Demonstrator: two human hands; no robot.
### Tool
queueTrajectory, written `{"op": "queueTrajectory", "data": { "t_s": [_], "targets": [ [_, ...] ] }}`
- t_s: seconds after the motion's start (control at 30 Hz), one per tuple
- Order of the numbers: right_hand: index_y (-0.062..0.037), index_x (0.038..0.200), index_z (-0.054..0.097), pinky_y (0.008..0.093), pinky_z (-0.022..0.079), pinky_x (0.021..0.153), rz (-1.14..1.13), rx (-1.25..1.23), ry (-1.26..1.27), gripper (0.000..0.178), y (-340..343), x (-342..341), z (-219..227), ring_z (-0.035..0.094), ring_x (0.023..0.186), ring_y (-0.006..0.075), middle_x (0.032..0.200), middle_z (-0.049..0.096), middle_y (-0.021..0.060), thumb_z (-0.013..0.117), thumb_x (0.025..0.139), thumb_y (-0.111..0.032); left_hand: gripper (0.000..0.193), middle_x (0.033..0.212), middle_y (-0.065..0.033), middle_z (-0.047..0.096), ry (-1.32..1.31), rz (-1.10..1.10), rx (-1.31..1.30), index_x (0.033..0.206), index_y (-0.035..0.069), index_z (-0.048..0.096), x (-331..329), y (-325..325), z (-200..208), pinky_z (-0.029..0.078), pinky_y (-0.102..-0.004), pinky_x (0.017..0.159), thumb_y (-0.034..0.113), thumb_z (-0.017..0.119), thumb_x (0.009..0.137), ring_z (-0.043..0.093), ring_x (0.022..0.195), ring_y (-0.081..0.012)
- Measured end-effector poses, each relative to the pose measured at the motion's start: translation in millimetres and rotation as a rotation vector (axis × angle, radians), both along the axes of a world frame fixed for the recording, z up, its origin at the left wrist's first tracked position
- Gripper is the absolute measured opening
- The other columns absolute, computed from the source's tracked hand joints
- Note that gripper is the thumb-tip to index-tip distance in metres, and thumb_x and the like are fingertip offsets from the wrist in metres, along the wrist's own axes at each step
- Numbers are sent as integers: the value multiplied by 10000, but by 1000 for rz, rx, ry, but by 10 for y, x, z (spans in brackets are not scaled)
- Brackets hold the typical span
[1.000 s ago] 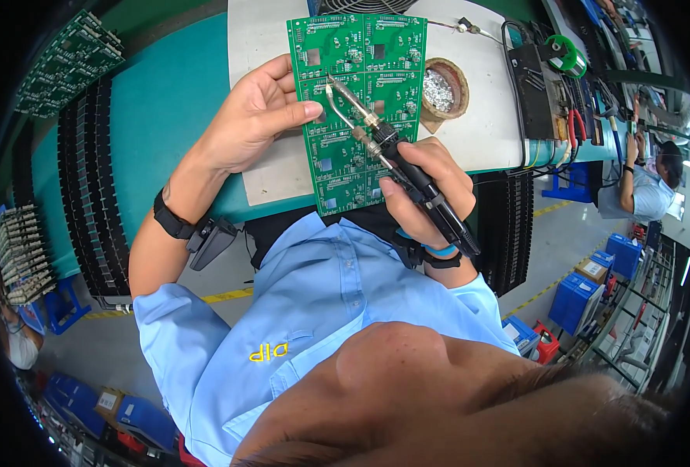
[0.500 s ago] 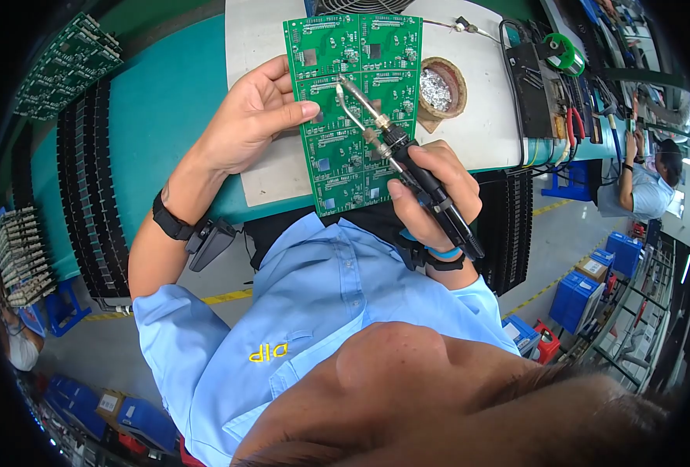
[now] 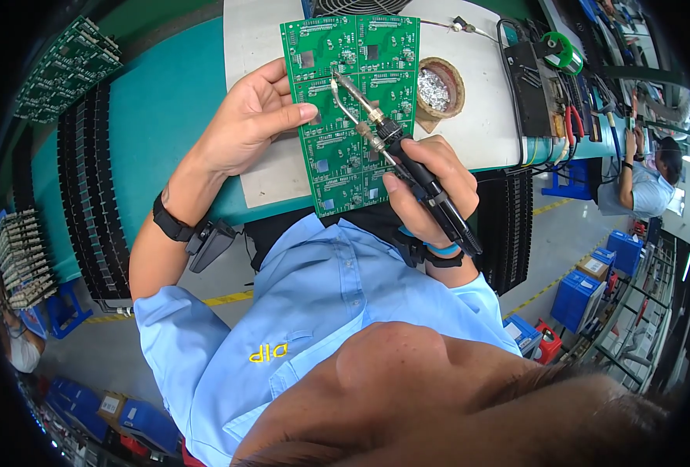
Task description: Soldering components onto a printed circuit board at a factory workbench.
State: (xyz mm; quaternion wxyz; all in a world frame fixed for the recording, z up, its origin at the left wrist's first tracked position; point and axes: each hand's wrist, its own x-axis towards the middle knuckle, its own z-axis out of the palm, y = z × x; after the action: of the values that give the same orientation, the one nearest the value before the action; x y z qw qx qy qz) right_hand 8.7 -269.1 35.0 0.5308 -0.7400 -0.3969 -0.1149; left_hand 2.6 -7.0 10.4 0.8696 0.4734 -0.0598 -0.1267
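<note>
My left hand [image 3: 261, 117] grips the left edge of a green circuit board panel [image 3: 337, 167], thumb on its face and fingers behind it. The panel is tilted up above the bench and carries several repeated sections with small parts and connector rows. In my right hand [image 3: 438, 187] is a black-handled soldering iron [image 3: 423, 183] with a thin curved metal tube fixed alongside its barrel. Its tip and the tube's end meet at the panel's upper middle, by a row of pins. Whether the tip touches a joint is too small to tell.
Right of the panel stands a round tub [image 3: 441, 87] of silvery solder bits. Farther right are a green solder reel [image 3: 567, 54] and red-handled pliers [image 3: 574, 124]. More boards [image 3: 69, 70] stand at the far left, beside black racks [image 3: 88, 187]. A co-worker [image 3: 648, 183] sits at the right.
The soldering iron and my right hand have shifted slightly left, the tip moving a little up and left over the panel. The panel has moved slightly left with my left hand.
</note>
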Motion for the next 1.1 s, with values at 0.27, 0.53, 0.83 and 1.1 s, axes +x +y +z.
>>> {"op": "queueTrajectory", "data": {
  "t_s": [0.27, 0.53, 0.83, 1.1],
  "targets": [
    [84, 1118, 638, 319, 468, 678, 10, -5, 15, 419, 1, 0, 7, 634, 743, 229, 842, 672, 161, 766, 722, 31, 546, 1313, -100, 614, -5, -12, -7, 1429, -7, 411, 3, 4, -4, 509, -308, 998, -14, 634, 931, 623, 1144, -153],
    [88, 1118, 639, 315, 467, 673, 0, -19, 17, 423, 10, -13, 28, 630, 739, 227, 844, 672, 161, 767, 718, 32, 532, 1319, -103, 610, -11, -1, -10, 1420, -14, 415, 0, 2, -12, 509, -307, 999, -22, 628, 932, 622, 1146, -154],
    [90, 1108, 641, 316, 465, 658, 6, -8, 17, 413, -16, -26, 16, 625, 729, 227, 832, 669, 163, 762, 718, 32, 541, 1312, -100, 613, 4, 14, -7, 1425, -6, 416, -2, -15, 7, 509, -302, 995, -22, 632, 928, 621, 1142, -150],
    [84, 1178, 607, 316, 506, 724, -113, 7, 52, 449, -327, -100, -100, 634, 813, 209, 936, 676, 157, 753, 757, 25, 552, 1296, -98, 623, 32, 26, 5, 1428, 3, 421, -2, -9, -2, 516, -303, 984, -11, 646, 924, 628, 1129, -151]
  ]
}}
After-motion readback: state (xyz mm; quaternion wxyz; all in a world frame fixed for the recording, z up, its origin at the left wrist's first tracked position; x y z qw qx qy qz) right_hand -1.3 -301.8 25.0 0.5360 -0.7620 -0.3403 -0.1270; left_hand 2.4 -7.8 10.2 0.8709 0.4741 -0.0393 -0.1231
